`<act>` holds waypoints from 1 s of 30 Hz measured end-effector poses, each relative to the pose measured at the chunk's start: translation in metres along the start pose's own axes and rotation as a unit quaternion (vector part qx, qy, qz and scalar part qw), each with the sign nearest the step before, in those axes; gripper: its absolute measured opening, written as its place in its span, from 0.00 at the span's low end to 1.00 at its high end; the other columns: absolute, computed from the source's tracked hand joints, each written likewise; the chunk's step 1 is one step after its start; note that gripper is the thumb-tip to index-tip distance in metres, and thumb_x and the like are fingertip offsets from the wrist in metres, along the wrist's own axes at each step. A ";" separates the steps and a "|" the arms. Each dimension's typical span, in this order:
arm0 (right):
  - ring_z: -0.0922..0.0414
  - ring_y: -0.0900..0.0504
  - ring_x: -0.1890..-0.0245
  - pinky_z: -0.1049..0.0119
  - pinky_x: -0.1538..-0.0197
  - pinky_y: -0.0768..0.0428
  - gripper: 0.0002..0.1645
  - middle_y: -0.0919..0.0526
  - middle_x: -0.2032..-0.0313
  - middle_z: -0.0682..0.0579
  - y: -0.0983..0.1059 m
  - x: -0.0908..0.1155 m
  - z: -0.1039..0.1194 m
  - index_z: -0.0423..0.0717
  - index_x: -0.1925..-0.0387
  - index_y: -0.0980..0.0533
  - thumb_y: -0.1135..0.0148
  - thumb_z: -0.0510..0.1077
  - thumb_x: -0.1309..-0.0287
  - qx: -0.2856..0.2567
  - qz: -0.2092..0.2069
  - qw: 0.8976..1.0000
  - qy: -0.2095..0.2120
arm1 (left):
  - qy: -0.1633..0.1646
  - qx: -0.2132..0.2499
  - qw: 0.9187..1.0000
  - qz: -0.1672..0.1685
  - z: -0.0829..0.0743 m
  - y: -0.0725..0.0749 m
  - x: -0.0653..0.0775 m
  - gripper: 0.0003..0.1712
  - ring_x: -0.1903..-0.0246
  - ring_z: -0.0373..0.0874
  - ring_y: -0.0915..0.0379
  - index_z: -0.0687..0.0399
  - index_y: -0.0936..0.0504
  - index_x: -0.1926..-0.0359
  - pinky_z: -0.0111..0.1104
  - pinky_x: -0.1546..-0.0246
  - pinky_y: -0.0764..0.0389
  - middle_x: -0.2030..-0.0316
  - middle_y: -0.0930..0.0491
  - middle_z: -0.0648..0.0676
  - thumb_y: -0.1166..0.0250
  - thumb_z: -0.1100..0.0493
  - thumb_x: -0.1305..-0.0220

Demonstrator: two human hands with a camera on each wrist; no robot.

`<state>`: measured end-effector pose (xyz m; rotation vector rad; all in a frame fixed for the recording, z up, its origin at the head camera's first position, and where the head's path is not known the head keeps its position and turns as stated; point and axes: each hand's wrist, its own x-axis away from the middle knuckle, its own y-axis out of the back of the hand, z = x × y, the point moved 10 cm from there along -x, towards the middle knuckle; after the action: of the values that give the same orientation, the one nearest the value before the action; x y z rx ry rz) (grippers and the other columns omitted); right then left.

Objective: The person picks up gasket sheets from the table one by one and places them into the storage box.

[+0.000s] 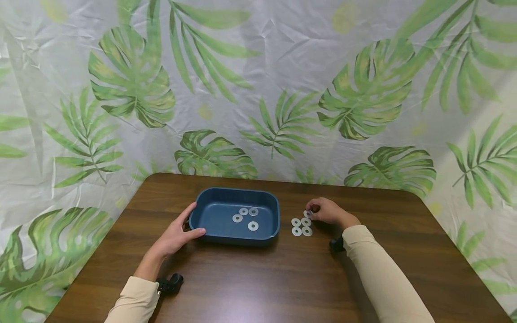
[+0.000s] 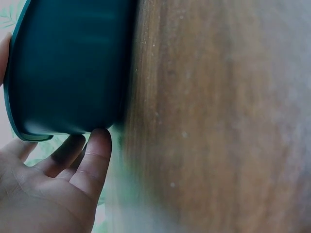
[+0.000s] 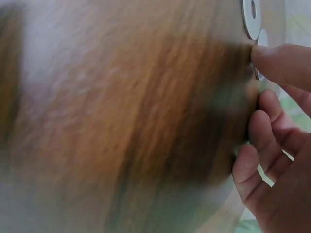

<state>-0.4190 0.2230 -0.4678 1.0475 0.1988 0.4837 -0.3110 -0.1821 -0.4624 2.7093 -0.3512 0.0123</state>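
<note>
The blue rectangular tray (image 1: 226, 240) stands on the table. My left hand (image 1: 175, 234) holds its left end, thumb over the near corner of the rim and the other fingers along the outer wall. Fingertips (image 2: 99, 141) touch that wall in the left wrist view. Several flat metal washers (image 1: 249, 226) lie inside the tray. To the right of it, more washers (image 1: 293, 233) sit in a small group on the tabletop. My right hand (image 1: 329, 211) pinches the farthest washer (image 1: 305, 216) of that group between thumb and index finger, while the other fingers curl beside it.
The brown wooden table (image 1: 242, 287) has rounded far corners. Behind it hangs a pale curtain (image 1: 282, 67) printed with green leaves. Each wrist wears a black camera mount (image 1: 171, 284).
</note>
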 end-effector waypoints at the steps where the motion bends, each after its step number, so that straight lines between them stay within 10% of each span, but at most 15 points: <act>1: 0.53 0.23 0.61 0.56 0.54 0.24 0.13 0.18 0.63 0.45 -0.001 -0.001 -0.001 0.39 0.56 0.20 0.33 0.36 0.45 -0.004 0.006 1.000 -0.005 | -0.001 0.001 1.000 0.000 0.000 0.000 0.000 0.53 0.25 0.71 0.56 0.51 0.57 0.20 0.60 0.30 0.43 0.22 0.60 0.67 0.33 0.54 0.35; 30: 0.54 0.24 0.62 0.62 0.57 0.26 0.23 0.19 0.63 0.42 -0.003 0.000 -0.007 0.34 0.52 0.25 0.33 0.29 0.53 -0.084 -0.033 0.996 -0.027 | -0.012 -0.003 1.000 0.002 0.000 0.002 -0.001 0.52 0.24 0.70 0.58 0.51 0.57 0.20 0.62 0.30 0.44 0.21 0.60 0.67 0.34 0.54 0.35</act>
<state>-0.4209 0.2270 -0.4739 0.8852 0.1412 0.4053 -0.3125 -0.1834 -0.4618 2.7056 -0.3630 -0.0193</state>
